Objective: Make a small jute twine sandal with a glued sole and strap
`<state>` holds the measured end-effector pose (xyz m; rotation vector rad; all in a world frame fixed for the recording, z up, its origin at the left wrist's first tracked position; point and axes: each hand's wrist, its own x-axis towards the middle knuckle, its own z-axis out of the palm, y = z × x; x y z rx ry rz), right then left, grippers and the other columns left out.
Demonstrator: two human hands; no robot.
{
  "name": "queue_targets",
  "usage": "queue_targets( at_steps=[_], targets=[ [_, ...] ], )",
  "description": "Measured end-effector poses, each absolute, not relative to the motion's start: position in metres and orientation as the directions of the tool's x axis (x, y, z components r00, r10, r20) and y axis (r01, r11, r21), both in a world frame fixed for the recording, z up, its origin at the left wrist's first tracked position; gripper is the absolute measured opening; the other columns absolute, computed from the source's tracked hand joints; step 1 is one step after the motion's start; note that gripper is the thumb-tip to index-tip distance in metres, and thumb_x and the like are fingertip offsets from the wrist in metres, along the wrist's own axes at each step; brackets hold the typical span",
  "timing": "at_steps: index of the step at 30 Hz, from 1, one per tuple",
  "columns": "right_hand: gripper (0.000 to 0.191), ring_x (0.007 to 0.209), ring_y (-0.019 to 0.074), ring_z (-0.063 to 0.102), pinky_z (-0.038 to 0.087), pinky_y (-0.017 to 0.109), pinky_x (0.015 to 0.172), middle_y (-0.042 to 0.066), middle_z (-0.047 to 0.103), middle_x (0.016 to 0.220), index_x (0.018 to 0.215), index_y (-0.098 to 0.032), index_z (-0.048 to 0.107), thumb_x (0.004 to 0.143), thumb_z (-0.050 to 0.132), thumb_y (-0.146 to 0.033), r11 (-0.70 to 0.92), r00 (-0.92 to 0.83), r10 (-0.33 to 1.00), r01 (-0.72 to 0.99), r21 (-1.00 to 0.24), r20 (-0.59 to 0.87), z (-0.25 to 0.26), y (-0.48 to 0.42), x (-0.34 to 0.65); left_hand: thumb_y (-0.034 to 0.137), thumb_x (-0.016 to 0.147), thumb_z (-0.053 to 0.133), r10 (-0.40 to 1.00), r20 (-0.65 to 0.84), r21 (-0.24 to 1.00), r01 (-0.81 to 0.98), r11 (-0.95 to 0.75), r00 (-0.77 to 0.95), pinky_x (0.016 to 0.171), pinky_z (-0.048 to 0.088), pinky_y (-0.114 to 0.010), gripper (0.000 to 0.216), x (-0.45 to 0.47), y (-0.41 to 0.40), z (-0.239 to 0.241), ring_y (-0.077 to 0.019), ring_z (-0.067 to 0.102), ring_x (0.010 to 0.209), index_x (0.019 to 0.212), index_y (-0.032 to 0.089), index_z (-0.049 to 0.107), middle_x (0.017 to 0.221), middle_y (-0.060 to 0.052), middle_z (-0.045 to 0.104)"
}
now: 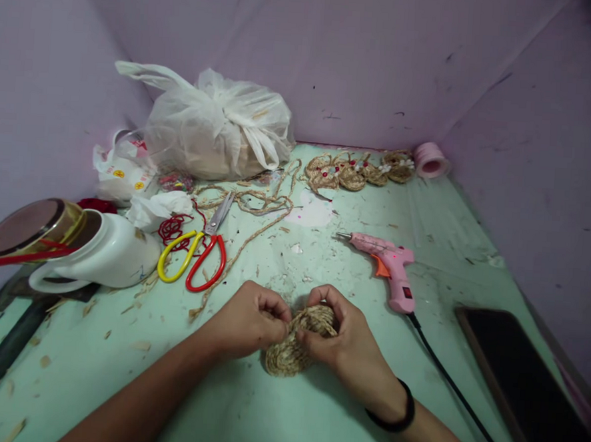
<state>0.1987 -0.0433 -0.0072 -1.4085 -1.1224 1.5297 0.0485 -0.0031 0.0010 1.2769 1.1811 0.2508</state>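
Note:
A small woven piece of braided straw cord, coiled into rounded lobes, is between my hands just above the pale green table. My right hand grips its right lobe, thumb in front and fingers behind. At its upper left edge my left hand is closed in a pinch; whether the fingertips hold the piece itself or a small bit on it is hidden. Beyond my left hand lie scissors with one yellow and one red handle. A pink glue gun with an orange trigger rests to the right of my right hand.
Finished-looking straw pieces with beads line the back wall beside a pink tape roll. A knotted plastic bag, straw cord and red yarn lie back left. A white jug stands left, a phone right.

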Motion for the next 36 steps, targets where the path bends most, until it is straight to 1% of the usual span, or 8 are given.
queue_targets(
  at_steps=[11,17,23,26,28,30,32,36],
  targets=[
    [0.026,0.055,0.0092,0.041,0.034,0.021,0.050,-0.006,0.047,0.063,0.078,-0.020,0.043,0.059,0.059,-0.013,-0.316,-0.116,0.942,0.014,-0.949,-0.315,-0.008,-0.043,0.202,0.021,0.058,0.055,0.677,-0.569,0.804,0.487,0.341,0.467,0.039,0.021,-0.018,0.009,0.046,-0.002,0.006,-0.0044,0.027,0.041,0.061,0.012,0.055,0.042,0.009,0.035],
    [0.027,0.056,0.0090,0.043,0.036,0.021,0.051,-0.006,0.050,0.064,0.078,-0.020,0.043,0.059,0.060,-0.013,-0.318,-0.100,0.944,-0.039,-0.947,-0.313,-0.011,-0.042,0.202,0.020,0.059,0.054,0.717,-0.536,0.812,0.505,0.292,0.446,0.039,0.023,-0.018,0.009,0.047,-0.003,0.007,-0.0048,0.030,0.042,0.061,0.012,0.056,0.043,0.007,0.037],
    [0.028,0.058,0.0107,0.050,0.041,0.022,0.052,-0.004,0.055,0.067,0.081,-0.020,0.045,0.061,0.064,-0.017,-0.329,-0.085,0.943,-0.070,-0.942,-0.323,-0.015,-0.042,0.203,0.021,0.059,0.054,0.750,-0.532,0.812,0.489,0.319,0.393,0.040,0.023,-0.018,0.011,0.047,-0.003,0.007,-0.0052,0.031,0.042,0.063,0.012,0.057,0.043,0.007,0.038],
    [0.037,0.066,0.0141,0.056,0.046,0.027,0.059,0.000,0.060,0.076,0.091,-0.020,0.045,0.061,0.067,-0.020,-0.322,-0.141,0.938,-0.014,-0.947,-0.317,-0.009,-0.041,0.206,0.020,0.059,0.053,0.763,-0.523,0.814,0.486,0.317,0.379,0.040,0.023,-0.018,0.009,0.045,-0.003,0.007,-0.0050,0.031,0.042,0.063,0.012,0.056,0.043,0.007,0.037],
    [0.051,0.081,0.0187,0.060,0.048,0.032,0.070,0.005,0.062,0.092,0.102,-0.020,0.044,0.058,0.071,-0.022,-0.291,-0.174,0.941,0.021,-0.956,-0.291,-0.004,-0.039,0.211,0.019,0.059,0.053,0.776,-0.508,0.823,0.477,0.308,0.375,0.041,0.024,-0.018,0.008,0.043,-0.003,0.007,-0.0051,0.031,0.042,0.062,0.012,0.056,0.044,0.007,0.038],
    [0.061,0.097,0.0234,0.057,0.046,0.039,0.082,0.010,0.058,0.108,0.110,-0.021,0.043,0.057,0.073,-0.026,-0.235,-0.160,0.957,0.062,-0.970,-0.242,0.001,-0.037,0.218,0.018,0.058,0.053,0.793,-0.490,0.831,0.470,0.298,0.363,0.041,0.024,-0.018,0.008,0.041,-0.003,0.007,-0.0051,0.031,0.043,0.062,0.012,0.057,0.044,0.006,0.039],
    [0.059,0.105,0.0257,0.053,0.043,0.044,0.089,0.012,0.055,0.115,0.112,-0.021,0.044,0.061,0.072,-0.031,-0.160,-0.110,0.979,0.104,-0.982,-0.171,0.003,-0.035,0.225,0.017,0.057,0.052,0.814,-0.472,0.834,0.473,0.286,0.340,0.041,0.024,-0.018,0.008,0.040,-0.004,0.006,-0.0052,0.032,0.043,0.062,0.012,0.057,0.045,0.006,0.040],
    [0.044,0.106,0.0245,0.052,0.042,0.044,0.092,0.011,0.054,0.114,0.109,-0.022,0.045,0.071,0.065,-0.034,-0.041,-0.024,0.999,0.157,-0.987,-0.045,0.002,-0.035,0.230,0.015,0.057,0.051,0.855,-0.428,0.841,0.474,0.259,0.292,0.040,0.022,-0.018,0.008,0.039,-0.005,0.007,-0.0053,0.031,0.042,0.061,0.013,0.057,0.043,0.007,0.038]
  ],
)
